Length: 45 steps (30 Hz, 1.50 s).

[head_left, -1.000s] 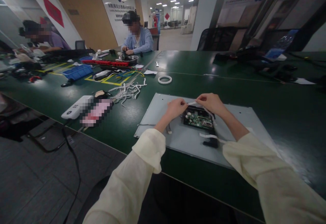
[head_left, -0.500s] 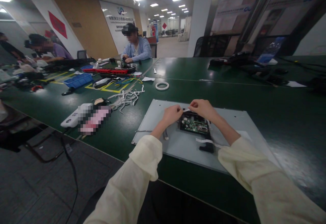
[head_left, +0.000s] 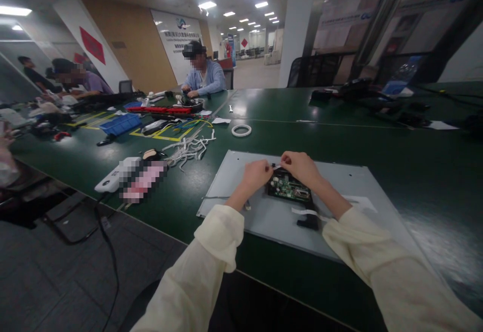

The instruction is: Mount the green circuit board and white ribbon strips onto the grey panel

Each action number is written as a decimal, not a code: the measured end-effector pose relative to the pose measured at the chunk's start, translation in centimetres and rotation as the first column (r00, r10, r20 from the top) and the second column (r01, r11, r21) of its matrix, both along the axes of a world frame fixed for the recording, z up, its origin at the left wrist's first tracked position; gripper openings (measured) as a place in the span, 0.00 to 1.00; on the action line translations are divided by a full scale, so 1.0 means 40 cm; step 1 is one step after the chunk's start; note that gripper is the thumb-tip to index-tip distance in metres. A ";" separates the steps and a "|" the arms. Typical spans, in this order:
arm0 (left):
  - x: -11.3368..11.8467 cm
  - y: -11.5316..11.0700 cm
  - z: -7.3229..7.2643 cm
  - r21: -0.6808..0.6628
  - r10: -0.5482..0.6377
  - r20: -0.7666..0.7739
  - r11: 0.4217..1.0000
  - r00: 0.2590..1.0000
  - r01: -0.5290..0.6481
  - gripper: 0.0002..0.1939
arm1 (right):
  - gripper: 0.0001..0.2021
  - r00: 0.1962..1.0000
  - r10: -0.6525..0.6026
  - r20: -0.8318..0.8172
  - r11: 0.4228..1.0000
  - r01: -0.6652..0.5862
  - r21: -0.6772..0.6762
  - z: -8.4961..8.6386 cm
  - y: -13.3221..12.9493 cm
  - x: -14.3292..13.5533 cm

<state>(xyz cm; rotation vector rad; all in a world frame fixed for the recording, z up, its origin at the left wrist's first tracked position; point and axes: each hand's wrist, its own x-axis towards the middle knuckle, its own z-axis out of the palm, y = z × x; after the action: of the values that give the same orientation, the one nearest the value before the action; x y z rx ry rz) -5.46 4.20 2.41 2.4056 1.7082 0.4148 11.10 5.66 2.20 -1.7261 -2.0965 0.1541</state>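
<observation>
A black casing with a green circuit board [head_left: 290,187] lies on a light grey panel [head_left: 222,183]. Over its far edge, my left hand [head_left: 257,175] and my right hand [head_left: 301,167] are close together, fingers pinched. Between their fingertips runs a short white strip [head_left: 277,166], held at its left end by my left hand and at its right by my right. Nearer me, another white strip [head_left: 305,212] crosses a black piece [head_left: 308,222] on the panel. A grey cable end [head_left: 247,204] rests beside my left wrist.
A white tape ring [head_left: 241,130] lies beyond the panel. Loose white strips [head_left: 186,150], a white device [head_left: 113,180] and a blue tray [head_left: 119,124] are to the left. Another person [head_left: 206,76] sits across the green table [head_left: 279,108]. Black items [head_left: 356,90] lie at the far right.
The whole view has shifted slightly, so the scene appears a little lower and further right. Both hands remain above the casing's far edge with the strip between them.
</observation>
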 end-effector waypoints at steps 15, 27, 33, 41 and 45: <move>-0.007 0.004 -0.004 -0.033 0.049 0.076 0.998 0.996 -0.047 0.09 | 0.06 0.995 0.092 -0.047 0.994 -0.095 -0.061 0.004 0.009 0.019; -0.044 0.033 -0.025 -0.082 -0.083 0.319 0.990 0.944 0.114 0.03 | 0.03 0.981 0.107 -0.161 0.991 -0.118 -0.059 -0.014 0.024 0.029; -0.037 0.025 -0.019 -0.054 -0.079 0.309 0.993 0.948 0.101 0.03 | 0.03 0.970 0.111 -0.216 0.990 -0.127 -0.061 -0.017 0.028 0.035; -0.046 0.026 -0.011 -0.068 -0.088 0.268 0.992 0.959 0.110 0.04 | 0.05 0.973 0.079 -0.219 0.995 -0.091 -0.046 -0.029 0.036 0.037; -0.060 0.029 -0.013 -0.081 -0.068 0.263 0.992 0.962 0.092 0.07 | 0.09 0.981 0.061 -0.186 0.998 -0.066 -0.020 -0.032 0.035 0.039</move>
<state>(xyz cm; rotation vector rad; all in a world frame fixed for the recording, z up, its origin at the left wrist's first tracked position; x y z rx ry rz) -7.85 5.35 1.87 2.2313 1.4793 0.5960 12.66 7.07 0.90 -1.5937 -2.0212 0.3492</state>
